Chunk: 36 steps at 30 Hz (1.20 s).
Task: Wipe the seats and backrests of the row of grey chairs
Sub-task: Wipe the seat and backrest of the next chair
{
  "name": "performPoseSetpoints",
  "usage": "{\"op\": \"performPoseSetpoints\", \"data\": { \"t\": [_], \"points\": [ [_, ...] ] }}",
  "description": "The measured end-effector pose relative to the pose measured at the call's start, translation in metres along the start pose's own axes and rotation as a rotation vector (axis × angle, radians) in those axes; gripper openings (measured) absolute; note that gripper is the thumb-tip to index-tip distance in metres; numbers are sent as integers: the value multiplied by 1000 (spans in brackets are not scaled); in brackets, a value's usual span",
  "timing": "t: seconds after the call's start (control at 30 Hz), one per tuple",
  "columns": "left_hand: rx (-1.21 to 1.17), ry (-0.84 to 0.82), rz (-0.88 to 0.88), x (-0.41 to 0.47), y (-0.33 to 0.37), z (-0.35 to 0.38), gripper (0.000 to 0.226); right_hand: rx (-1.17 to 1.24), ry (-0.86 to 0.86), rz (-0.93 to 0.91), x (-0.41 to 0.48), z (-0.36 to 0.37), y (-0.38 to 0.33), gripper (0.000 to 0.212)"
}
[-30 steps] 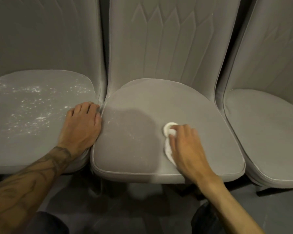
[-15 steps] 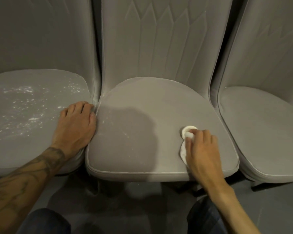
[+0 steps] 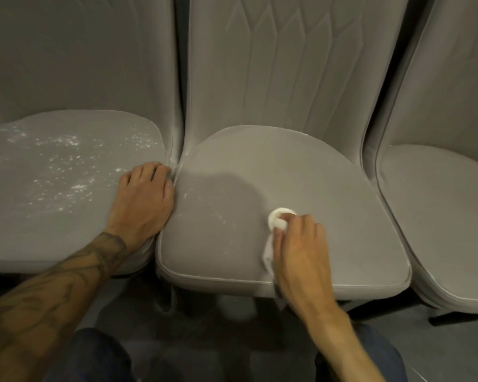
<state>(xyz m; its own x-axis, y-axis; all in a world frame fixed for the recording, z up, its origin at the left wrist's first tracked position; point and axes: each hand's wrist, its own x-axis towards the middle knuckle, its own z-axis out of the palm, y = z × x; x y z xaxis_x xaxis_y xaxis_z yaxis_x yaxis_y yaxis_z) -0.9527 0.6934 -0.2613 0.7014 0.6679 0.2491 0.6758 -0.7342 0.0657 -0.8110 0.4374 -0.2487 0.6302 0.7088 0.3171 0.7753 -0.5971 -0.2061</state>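
Observation:
Three grey chairs stand side by side. The middle seat (image 3: 329, 188) has a few faint white specks left of centre, and its backrest (image 3: 287, 64) shows stitched lines. My right hand (image 3: 298, 249) presses a white cloth (image 3: 276, 220) onto that seat near its front middle, fingers closed over the cloth. My left hand (image 3: 142, 202) lies flat on the right edge of the left seat (image 3: 53, 175), fingers reaching the gap between the chairs. White powdery spots cover much of the left seat. The right seat (image 3: 447, 202) looks plain grey.
Dark grey floor (image 3: 232, 340) runs below the seat fronts, with dark chair legs (image 3: 453, 317) under the right chair. My knees in dark trousers (image 3: 94, 357) sit close to the chairs at the bottom of the view.
My right hand slid the cloth right across the middle seat, then back left toward its centre. My left hand stayed on the left seat's edge.

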Motion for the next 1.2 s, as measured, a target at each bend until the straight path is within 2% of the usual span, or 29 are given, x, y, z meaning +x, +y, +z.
{"op": "performPoseSetpoints", "data": {
  "t": [0.13,0.2,0.37,0.43,0.5,0.57,0.6,0.83,0.9,0.97,1.03,1.1,1.2],
  "points": [
    [-20,10,-7,0,-1,1,42,0,-46,-471,3,19,-51,20],
    [-28,19,-11,1,-1,2,41,-1,-45,-550,19,21,-45,21],
    [-25,36,-9,2,-3,7,39,-133,-160,-344,85,28,-27,35],
    [-34,34,-20,2,-4,8,38,-157,-147,-455,90,35,-42,32],
    [-40,22,-22,2,-6,9,39,-35,-82,-645,80,38,-57,21],
    [-41,5,-18,2,-6,8,40,130,-48,-742,74,40,-56,14],
    [-44,-1,-18,2,-6,7,41,138,-69,-759,82,42,-54,16],
    [-77,19,-18,2,-6,8,40,-167,-220,-537,183,78,-76,42],
    [-78,31,-22,3,-8,11,38,-114,-188,-609,176,84,-81,41],
    [-84,40,-18,3,-9,13,37,69,-157,-768,155,81,-74,34],
    [-88,47,-22,4,-10,14,37,170,-175,-849,145,73,-68,27],
    [-93,49,-22,4,-10,15,38,167,-180,-819,159,73,-73,24],
    [-89,44,-26,4,-11,16,39,52,-184,-695,191,82,-95,32]
  ]
}}
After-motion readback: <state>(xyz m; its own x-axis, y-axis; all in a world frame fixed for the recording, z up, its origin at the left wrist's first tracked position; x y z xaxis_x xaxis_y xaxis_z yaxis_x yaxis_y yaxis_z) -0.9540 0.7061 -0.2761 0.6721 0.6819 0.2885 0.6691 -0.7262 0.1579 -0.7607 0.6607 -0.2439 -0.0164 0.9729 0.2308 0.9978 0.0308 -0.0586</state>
